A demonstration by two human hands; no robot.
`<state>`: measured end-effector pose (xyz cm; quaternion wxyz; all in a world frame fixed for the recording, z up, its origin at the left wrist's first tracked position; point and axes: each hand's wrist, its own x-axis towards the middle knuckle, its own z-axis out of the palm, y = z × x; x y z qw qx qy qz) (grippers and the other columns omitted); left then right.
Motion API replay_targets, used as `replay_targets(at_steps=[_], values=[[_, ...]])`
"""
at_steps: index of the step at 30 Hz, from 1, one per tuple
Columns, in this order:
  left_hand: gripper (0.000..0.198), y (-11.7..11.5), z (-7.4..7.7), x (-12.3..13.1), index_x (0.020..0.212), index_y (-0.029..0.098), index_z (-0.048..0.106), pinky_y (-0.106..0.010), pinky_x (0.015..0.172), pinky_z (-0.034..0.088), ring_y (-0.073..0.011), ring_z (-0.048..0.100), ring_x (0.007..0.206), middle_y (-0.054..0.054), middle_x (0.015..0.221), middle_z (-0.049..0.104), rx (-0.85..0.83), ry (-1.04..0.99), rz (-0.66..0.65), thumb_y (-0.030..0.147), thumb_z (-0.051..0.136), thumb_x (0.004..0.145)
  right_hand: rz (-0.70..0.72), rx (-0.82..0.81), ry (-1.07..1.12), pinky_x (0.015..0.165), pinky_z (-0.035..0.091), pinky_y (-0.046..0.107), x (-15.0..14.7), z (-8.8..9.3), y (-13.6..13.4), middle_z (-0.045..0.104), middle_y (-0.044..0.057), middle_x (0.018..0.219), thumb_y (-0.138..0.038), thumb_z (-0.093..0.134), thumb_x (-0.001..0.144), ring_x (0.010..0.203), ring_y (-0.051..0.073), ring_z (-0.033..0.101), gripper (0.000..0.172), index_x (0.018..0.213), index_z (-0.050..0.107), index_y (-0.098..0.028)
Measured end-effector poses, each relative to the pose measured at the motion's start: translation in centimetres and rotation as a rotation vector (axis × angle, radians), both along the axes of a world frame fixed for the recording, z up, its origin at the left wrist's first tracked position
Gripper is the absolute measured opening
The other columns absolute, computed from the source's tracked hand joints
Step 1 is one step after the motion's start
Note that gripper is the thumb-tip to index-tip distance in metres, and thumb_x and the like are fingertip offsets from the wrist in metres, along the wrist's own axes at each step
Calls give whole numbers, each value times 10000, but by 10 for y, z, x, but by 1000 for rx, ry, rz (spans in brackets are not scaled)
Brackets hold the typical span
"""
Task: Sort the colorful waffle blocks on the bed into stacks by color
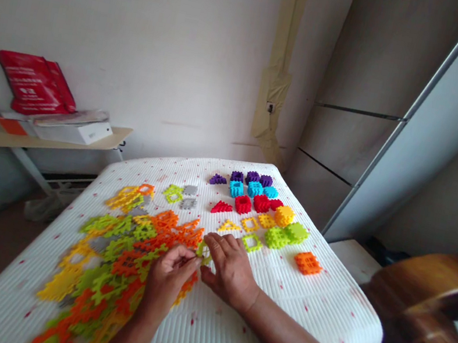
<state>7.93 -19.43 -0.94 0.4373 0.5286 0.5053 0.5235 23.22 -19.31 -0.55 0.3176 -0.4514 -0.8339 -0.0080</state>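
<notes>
Near the middle of the table, a yellow-green interlocking puzzle piece [204, 253] is held up between my two hands. My left hand [169, 272] pinches its left side between thumb and fingers. From the right, my right hand [233, 271] curls its fingers over the top, its thumb below; the fingers hide part of the piece. A loose pile of orange, green, yellow and grey interlocking pieces [128, 263] spreads beside and beneath my left hand. Just beyond my right hand lies a flat green square frame [252, 243].
Rows of sorted pieces stand at the back right: purple blocks [253, 177], blue blocks [255, 189], red blocks [262, 203], a yellow block [284, 215] and green blocks [277, 238]. Orange pieces [308, 263] sit on the right. A tall cabinet [350, 139] and a wooden chair [433, 296] flank the table.
</notes>
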Motion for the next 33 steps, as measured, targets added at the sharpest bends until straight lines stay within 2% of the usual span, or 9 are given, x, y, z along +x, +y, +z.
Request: replay_targets(at_steps=[5,8,12,16,19,22,33], values=[[235,-3,1,2,579,171,581,-227,541,434,-123,515,538,10,552,563,12,6,-43,371,701,607,49,-18,-38,798,382,421,7,9,-3,593,94,1208,-278,602,732,978,267,502,534,1240,464,-193],[207,-4,-1,1,639,167,634,-252,596,476,-150,575,599,-23,625,632,10,7,-79,364,699,622,54,-56,-58,809,373,401,24,18,-1,626,78,1138,-306,632,733,982,255,501,507,1208,487,-205],[198,-2,-4,-2,712,170,681,-289,718,510,-189,642,740,-65,754,697,33,-2,-67,355,692,642,-31,-59,-198,855,351,407,75,40,11,629,98,1117,-254,638,731,1023,261,491,485,1195,515,-181],[188,0,-4,-3,674,171,667,-294,683,521,-182,638,686,-54,690,685,33,-32,5,354,688,636,-143,-164,-372,876,352,393,133,60,26,627,111,1105,-226,649,715,1057,263,498,476,1179,551,-184],[186,-1,0,0,651,173,659,-296,668,523,-180,629,659,-45,655,673,28,-38,45,355,687,622,-204,-288,-487,865,363,373,155,62,33,636,108,1066,-230,671,693,1050,257,520,491,1172,569,-196],[189,-2,3,1,637,173,655,-284,652,517,-173,622,644,-44,645,668,28,-14,36,357,690,616,-238,-348,-561,867,360,368,161,58,39,632,106,1066,-254,683,689,1056,258,523,515,1188,564,-214],[175,-2,3,0,635,170,652,-274,622,505,-163,603,618,-39,631,663,29,-7,65,339,693,623,-255,-391,-635,844,352,368,158,53,45,643,107,1036,-239,673,675,1052,263,522,494,1161,587,-214]])
